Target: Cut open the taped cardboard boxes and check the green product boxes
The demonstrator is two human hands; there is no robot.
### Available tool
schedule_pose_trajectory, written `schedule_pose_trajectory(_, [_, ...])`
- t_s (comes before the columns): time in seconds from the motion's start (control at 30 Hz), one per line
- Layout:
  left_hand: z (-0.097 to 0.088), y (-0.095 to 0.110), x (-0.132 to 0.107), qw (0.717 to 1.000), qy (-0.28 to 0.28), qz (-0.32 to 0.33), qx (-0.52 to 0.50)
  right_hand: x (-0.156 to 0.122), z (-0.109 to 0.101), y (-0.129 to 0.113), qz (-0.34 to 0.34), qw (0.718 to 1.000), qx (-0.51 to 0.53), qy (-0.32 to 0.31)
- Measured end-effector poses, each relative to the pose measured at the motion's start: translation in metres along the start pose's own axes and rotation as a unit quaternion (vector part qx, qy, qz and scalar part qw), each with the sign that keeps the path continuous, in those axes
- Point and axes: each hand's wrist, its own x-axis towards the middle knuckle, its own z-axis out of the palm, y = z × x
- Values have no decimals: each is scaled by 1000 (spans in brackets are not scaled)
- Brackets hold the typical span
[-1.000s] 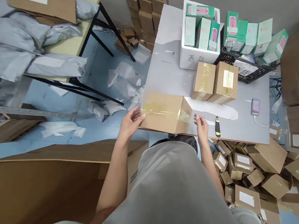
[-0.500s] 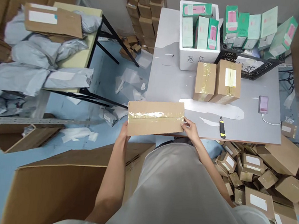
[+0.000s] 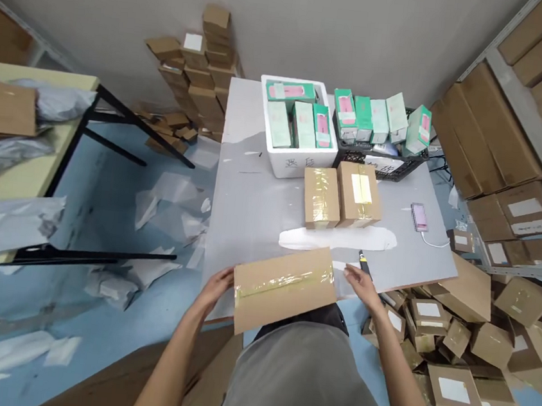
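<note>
A long cardboard box (image 3: 286,290) with shiny clear tape along its top lies at the table's front edge, close to my body. At its left end my left hand (image 3: 216,289) grips the side, the fingertips partly hidden by the box. My right hand (image 3: 363,287) is off the box's right end, fingers apart and holding nothing. Just beyond it lies a black and yellow utility knife (image 3: 363,260), partly covered by the hand. Two taped cardboard boxes, a smaller one (image 3: 320,198) and a labelled one (image 3: 359,196), stand side by side farther back on the table.
On the grey table (image 3: 237,199) stand a white foam bin (image 3: 299,164) and a black crate (image 3: 391,167), both with green and pink boxes. A phone (image 3: 419,217) on a cable lies right. Cartons (image 3: 455,384) heap on the right floor; grey parcels (image 3: 2,226) fill the left table.
My right hand has let go of the long box and moved a little away from its right end. The box has come over the table edge and tilted. The view has shifted left and up.
</note>
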Motion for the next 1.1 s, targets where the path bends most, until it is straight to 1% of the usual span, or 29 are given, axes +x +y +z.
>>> schedule_pose_trajectory(0.03, [-3,14,14,1000,11,6,-10,16,-17,-6,3,999,-7,36])
schedule_pose_trajectory(0.07, [-2,29,28,1000,18,15,-17,34,-36,-15,3,997,-14,79])
schedule_pose_trajectory(0.1, [5,46,43,999,18,24,-23,55,-54,-26,2,992,-19,121])
schedule_pose_trajectory(0.13, [16,64,57,999,5,36,-28,77,-71,-37,2,987,-18,161])
schedule_pose_trajectory(0.17, [33,82,69,998,-16,46,-32,100,-86,-49,1,981,-14,194])
schedule_pose_trajectory(0.2, [54,101,81,997,-37,57,-33,123,-97,-61,8,977,-6,214])
schedule_pose_trajectory(0.23, [78,119,90,996,-60,57,-31,144,-105,-72,27,975,7,219])
schedule_pose_trajectory(0.3, [129,150,103,995,-84,41,-33,178,-112,-88,60,978,31,197])
schedule_pose_trajectory(0.37, [174,172,111,993,-103,37,-41,200,-109,-96,87,985,59,135])
schedule_pose_trajectory(0.4, [191,178,112,991,-117,26,-59,207,-105,-97,98,987,76,102])
schedule_pose_trajectory(0.43, [203,180,113,990,-123,20,-71,211,-101,-96,111,986,94,76])
schedule_pose_trajectory(0.47, [210,181,113,989,-125,19,-79,212,-96,-94,122,985,110,58])
schedule_pose_trajectory(0.5, [212,179,113,988,-125,19,-85,212,-91,-91,132,983,122,48])
schedule_pose_trajectory(0.53, [210,175,112,988,-122,23,-87,210,-85,-88,137,981,131,42])
schedule_pose_trajectory(0.57, [203,170,112,989,-117,29,-87,208,-78,-86,135,981,135,37])
schedule_pose_trajectory(0.63, [182,159,112,991,-98,43,-87,202,-58,-82,122,981,146,16])
schedule_pose_trajectory(0.73, [143,150,116,993,-48,58,-86,196,-17,-85,95,980,172,-21])
schedule_pose_trajectory(0.8, [120,150,120,996,-10,52,-78,199,14,-92,84,980,179,-33])
schedule_pose_trajectory(0.83, [111,153,123,996,6,47,-73,202,27,-97,83,980,178,-35])
schedule_pose_trajectory(0.9, [101,158,126,997,20,39,-71,211,47,-105,87,982,164,-32])
schedule_pose_trajectory(0.93, [98,161,127,996,16,40,-75,215,51,-108,89,983,154,-34])
schedule_pose_trajectory(1.0, [94,160,123,994,-7,57,-90,220,48,-107,80,989,123,-29])
schedule_pose_trajectory(1.07, [88,151,113,991,-21,86,-97,215,32,-96,63,996,62,5])
schedule_pose_trajectory(1.1, [82,142,105,991,-14,100,-91,208,20,-87,56,998,27,31])
